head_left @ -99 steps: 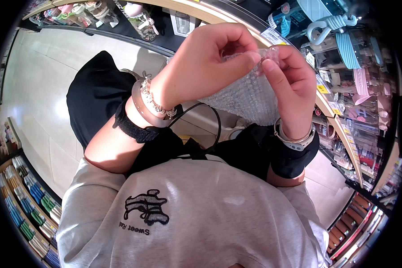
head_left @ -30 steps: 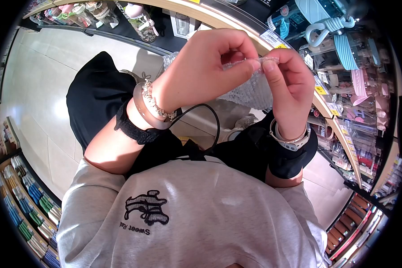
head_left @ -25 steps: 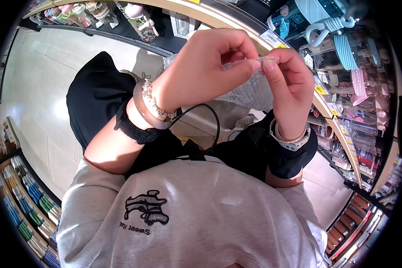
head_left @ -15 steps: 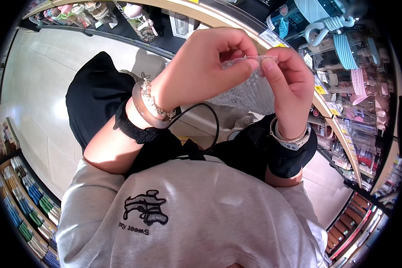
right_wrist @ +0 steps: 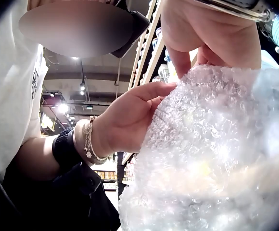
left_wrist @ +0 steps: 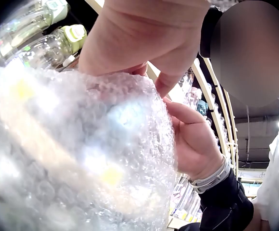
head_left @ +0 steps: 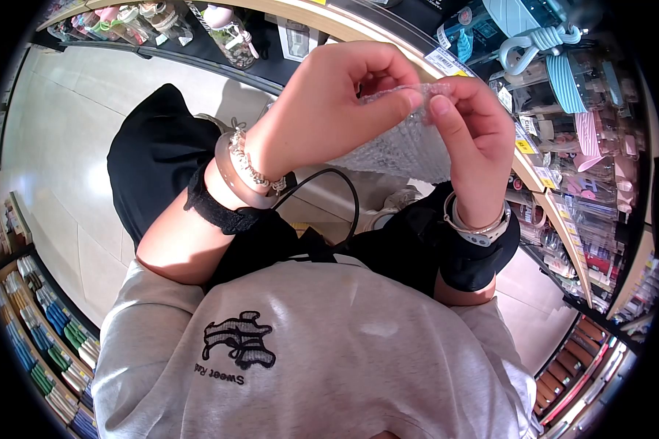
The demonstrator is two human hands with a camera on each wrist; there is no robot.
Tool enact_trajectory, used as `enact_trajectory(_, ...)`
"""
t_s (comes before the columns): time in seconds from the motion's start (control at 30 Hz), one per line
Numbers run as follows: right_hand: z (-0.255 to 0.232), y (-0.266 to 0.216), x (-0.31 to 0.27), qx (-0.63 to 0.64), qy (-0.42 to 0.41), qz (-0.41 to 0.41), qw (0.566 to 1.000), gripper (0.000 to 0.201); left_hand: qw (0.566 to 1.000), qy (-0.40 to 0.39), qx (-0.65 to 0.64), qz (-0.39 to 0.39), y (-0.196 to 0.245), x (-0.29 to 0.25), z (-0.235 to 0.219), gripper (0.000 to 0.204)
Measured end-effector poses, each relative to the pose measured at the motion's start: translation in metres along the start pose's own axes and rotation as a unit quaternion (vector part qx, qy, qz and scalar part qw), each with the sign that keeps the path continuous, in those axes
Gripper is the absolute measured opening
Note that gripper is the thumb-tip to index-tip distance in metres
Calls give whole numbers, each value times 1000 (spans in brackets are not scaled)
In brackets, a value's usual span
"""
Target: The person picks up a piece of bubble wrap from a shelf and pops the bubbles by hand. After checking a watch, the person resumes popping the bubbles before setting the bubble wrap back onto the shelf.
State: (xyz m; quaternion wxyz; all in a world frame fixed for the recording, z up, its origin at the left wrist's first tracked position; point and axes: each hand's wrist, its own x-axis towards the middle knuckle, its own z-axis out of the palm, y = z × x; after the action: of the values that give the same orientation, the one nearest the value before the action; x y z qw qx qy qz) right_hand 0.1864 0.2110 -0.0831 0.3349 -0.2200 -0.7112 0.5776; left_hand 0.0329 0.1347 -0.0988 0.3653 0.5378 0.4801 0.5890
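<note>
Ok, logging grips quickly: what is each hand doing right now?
Left hand: pinches the top edge of the bubble wrap.
Right hand: pinches the same top edge, right beside the left.

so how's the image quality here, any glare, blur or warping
Head view: strong fisheye, dark round edge, shelves bend; hands sharp. Left wrist view: bubble wrap close and blurred, with blown-out glare patches. Right wrist view: the wrap fills the lower right, soft and bright; ceiling lights flare behind the left hand.
</note>
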Motion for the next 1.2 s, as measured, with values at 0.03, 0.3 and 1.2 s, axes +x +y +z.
enact_trajectory(0.03,0,0,0,-3,-2,2,1000,11,1000,-2,1,2,0,0,0,11)
enact_trajectory(0.3,0,-1,0,-18,1,8,1000,11,1000,-7,-10,-22,3,0,-3,11)
enact_trajectory(1.2,-1,1,1,9,13,-7,1000,8,999,-21,-11,-23,0,0,-4,10)
